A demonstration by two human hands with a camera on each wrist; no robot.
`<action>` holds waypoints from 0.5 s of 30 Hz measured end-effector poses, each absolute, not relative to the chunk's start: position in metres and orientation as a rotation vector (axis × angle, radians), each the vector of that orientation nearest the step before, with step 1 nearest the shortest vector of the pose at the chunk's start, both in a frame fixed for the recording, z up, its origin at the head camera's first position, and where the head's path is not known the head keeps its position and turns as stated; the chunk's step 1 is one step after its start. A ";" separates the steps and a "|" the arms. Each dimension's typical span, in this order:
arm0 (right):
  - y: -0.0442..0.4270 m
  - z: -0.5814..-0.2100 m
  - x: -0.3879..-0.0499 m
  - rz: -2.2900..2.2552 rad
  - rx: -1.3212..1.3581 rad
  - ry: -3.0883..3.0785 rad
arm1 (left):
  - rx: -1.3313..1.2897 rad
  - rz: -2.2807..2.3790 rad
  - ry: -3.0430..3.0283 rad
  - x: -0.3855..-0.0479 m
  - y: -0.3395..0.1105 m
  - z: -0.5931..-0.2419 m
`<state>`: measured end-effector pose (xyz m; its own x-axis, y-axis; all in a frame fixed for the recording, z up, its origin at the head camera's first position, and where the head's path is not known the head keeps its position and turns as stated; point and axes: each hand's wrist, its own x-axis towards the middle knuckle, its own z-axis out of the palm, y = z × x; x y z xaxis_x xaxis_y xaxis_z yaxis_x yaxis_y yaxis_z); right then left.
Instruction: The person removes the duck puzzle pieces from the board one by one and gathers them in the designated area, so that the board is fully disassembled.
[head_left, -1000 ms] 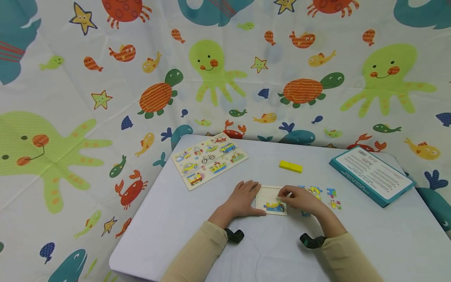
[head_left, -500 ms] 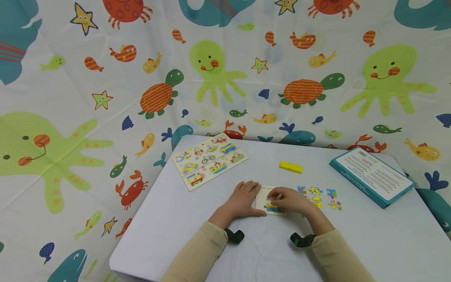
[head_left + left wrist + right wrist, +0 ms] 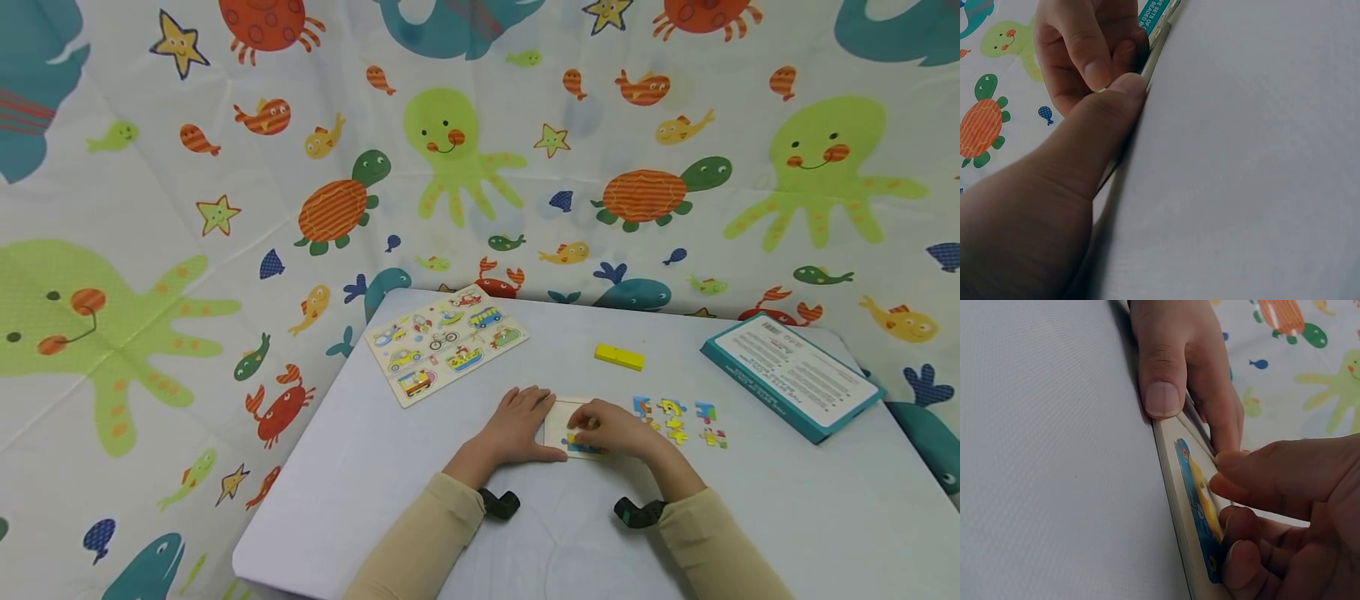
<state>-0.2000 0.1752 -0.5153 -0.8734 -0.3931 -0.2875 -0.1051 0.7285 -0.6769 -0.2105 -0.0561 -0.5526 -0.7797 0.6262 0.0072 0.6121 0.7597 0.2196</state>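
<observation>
A small square wooden puzzle tray (image 3: 555,425) lies on the table, with blue-and-yellow joined puzzle pieces (image 3: 1200,506) along its near side. My left hand (image 3: 516,427) rests at the tray's left side, fingers spread, its thumb on the near corner. Over the tray, my right hand (image 3: 618,429) has thumb and fingertips together. It pinches a small puzzle piece, of which only a pale green edge shows at the fingertips in the left wrist view; the rest is hidden. Right of this hand lie several loose puzzle pieces (image 3: 672,407).
A wooden board with vehicle pictures (image 3: 450,340) lies at the back left. A yellow block (image 3: 619,356) sits behind the tray. At the right is a teal-and-white box (image 3: 791,371). A sea-animal cloth (image 3: 480,75) hangs behind the white table (image 3: 360,467).
My right hand has moved left over the tray from its right side, then shifted slightly more. My left hand has stayed in place at the tray's left side.
</observation>
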 end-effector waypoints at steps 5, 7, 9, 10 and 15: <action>0.173 -0.515 -0.198 -0.970 -0.378 2.500 | 1.011 0.333 2.881 -0.210 -0.057 -0.552; 0.172 -0.515 -0.197 -0.968 -0.390 2.497 | 1.007 0.325 2.880 -0.211 -0.057 -0.553; 0.172 -0.515 -0.196 -0.959 -0.406 2.499 | 1.004 0.326 2.876 -0.211 -0.057 -0.553; 0.172 -0.515 -0.195 -0.954 -0.414 2.501 | 1.003 0.327 2.874 -0.211 -0.057 -0.554; 0.172 -0.512 -0.194 -0.960 -0.430 2.503 | 1.002 0.343 2.866 -0.210 -0.057 -0.553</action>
